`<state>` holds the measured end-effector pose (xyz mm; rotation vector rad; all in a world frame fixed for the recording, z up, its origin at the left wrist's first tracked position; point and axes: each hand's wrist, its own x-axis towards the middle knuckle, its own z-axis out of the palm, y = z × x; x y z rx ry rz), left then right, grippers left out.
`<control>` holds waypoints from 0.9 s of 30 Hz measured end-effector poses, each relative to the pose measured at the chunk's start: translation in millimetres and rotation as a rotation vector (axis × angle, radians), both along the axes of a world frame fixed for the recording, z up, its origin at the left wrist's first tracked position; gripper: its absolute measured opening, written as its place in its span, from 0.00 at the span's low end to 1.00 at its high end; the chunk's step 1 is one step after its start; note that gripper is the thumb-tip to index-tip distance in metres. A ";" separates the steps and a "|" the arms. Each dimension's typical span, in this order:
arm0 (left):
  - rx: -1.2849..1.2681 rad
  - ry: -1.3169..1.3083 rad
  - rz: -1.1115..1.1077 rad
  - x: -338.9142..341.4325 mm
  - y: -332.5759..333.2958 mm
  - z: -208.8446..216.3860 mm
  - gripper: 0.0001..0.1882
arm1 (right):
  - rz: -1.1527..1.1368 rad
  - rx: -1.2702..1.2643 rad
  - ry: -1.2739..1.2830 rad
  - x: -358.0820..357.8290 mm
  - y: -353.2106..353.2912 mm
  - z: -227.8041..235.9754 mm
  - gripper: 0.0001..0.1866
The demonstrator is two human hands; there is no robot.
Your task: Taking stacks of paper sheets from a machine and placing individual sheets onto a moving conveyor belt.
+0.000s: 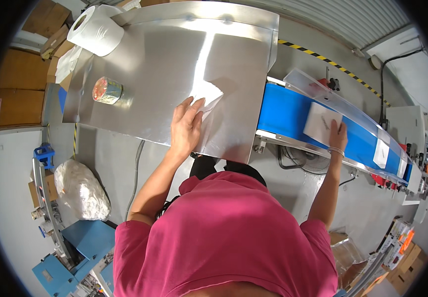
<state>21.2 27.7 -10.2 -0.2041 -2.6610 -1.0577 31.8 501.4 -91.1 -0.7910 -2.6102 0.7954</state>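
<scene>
My left hand (186, 124) is over the steel table with its fingers closed at the near edge of a small white packet (209, 92), which stands tilted and reflects in the metal. My right hand (338, 136) reaches over the blue conveyor belt (278, 110). Its fingers and thumb pinch the right edge of a flat white packet (318, 121) with a small dark print. Farther right along the belt lie another white packet (381, 153) and a further white piece (402, 167). The undersides of both held packets are hidden.
The steel table (159, 64) bears a tape roll (107, 90) and a large white film roll (97, 32) at its far left corner. A clear guard (308, 81) lines the belt's far side. A stuffed plastic bag (81, 190) sits on the floor at left.
</scene>
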 end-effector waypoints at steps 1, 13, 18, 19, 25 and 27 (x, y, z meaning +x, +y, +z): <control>0.001 -0.001 -0.002 -0.9 0.3 -0.5 0.19 | -0.002 0.001 -0.001 1.4 0.3 1.7 0.21; 0.296 -0.141 0.020 7.9 4.9 8.5 0.17 | 0.926 -0.531 0.050 -44.1 -235.3 55.1 0.34; 0.049 0.035 0.052 13.8 7.4 -3.6 0.19 | 1.019 -0.485 0.091 -56.4 -272.4 56.6 0.32; 0.074 0.010 0.039 15.2 6.4 -5.6 0.17 | 1.027 -0.485 0.089 -57.7 -274.5 55.2 0.32; 0.023 0.020 -0.046 16.2 -3.1 -4.3 0.16 | 1.109 -0.581 0.084 -63.4 -277.4 53.1 0.28; 0.011 0.019 -0.064 15.3 -4.8 -3.8 0.16 | 1.179 -0.554 0.108 -64.7 -277.4 56.2 0.23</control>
